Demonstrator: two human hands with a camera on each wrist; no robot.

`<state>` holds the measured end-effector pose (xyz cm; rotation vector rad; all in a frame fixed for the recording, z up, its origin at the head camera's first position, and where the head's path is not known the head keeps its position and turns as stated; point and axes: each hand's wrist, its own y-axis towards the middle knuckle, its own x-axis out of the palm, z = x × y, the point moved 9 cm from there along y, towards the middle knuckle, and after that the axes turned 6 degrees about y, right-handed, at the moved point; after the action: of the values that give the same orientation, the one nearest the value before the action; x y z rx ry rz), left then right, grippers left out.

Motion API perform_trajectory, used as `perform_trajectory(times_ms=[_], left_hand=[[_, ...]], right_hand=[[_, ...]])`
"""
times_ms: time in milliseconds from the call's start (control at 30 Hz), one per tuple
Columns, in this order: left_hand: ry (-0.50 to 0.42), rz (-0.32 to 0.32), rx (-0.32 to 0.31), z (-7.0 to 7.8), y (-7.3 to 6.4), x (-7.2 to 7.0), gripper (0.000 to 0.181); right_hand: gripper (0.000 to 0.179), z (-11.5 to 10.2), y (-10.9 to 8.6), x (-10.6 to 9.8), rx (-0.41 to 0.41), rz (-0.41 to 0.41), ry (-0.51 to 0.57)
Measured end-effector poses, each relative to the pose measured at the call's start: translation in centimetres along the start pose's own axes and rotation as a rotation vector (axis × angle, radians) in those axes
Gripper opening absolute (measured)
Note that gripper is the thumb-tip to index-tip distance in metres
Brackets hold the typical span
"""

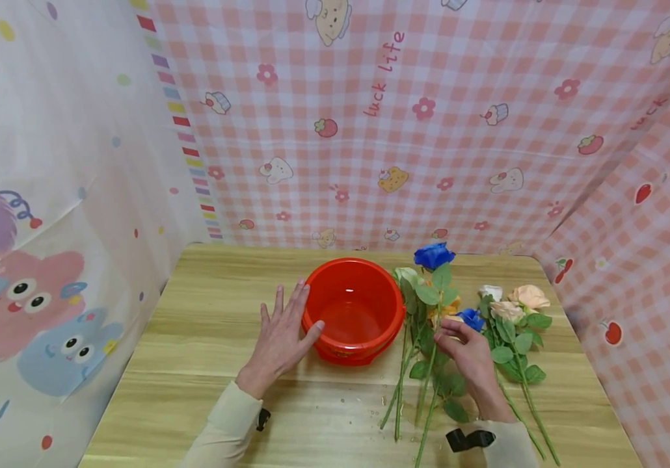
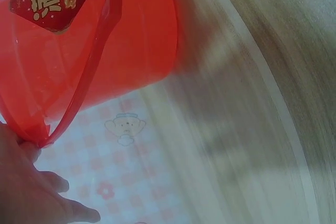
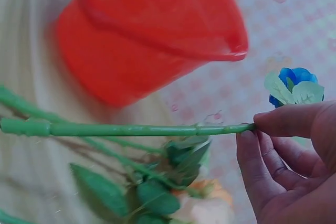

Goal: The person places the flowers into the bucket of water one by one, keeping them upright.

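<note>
A red plastic bucket (image 1: 349, 318) stands upright on the table, its handle (image 2: 93, 61) folded down along the side. My left hand (image 1: 279, 337) rests against the bucket's left rim, fingers spread and fairly straight. Between thumb and fingertips my right hand (image 1: 471, 359) pinches the green stem (image 3: 131, 130) of a blue rose (image 1: 433, 256), to the right of the bucket. That rose's bloom points away from me, and its stem runs down towards the front. Below the pinched stem in the right wrist view lie leaves (image 3: 102, 191) of other flowers.
Beside the bucket lie a pale green rose (image 1: 408, 275), orange blooms (image 1: 447, 307) and another blue rose (image 1: 471, 319). Farther right are peach roses (image 1: 529, 297) and a white one (image 1: 490, 292). Water drops dot the tabletop (image 1: 194, 364). Printed cloth (image 1: 370, 149) hangs behind the table.
</note>
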<state>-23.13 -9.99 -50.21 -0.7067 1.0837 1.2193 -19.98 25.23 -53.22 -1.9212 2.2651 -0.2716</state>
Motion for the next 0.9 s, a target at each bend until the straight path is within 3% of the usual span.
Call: perform_trajectory(times_ms=[233,500,900], left_hand=[[0.002,0.022,0.002,0.0,0.0,0.0,0.08],[-0.008,0.026,0.0,0.0,0.0,0.0,0.078],[0.014,0.071,-0.001,0.1,0.1,-0.2,0.071]], right_hand=[[0.041,-2.8,-0.5,-0.3,-0.051,0.041,0.019],[0.037,-5.8,-0.9,-0.4,-0.117,0.08,0.116],[0.037,-10.0,-1.6,0.7,-0.228,0.078,0.229]])
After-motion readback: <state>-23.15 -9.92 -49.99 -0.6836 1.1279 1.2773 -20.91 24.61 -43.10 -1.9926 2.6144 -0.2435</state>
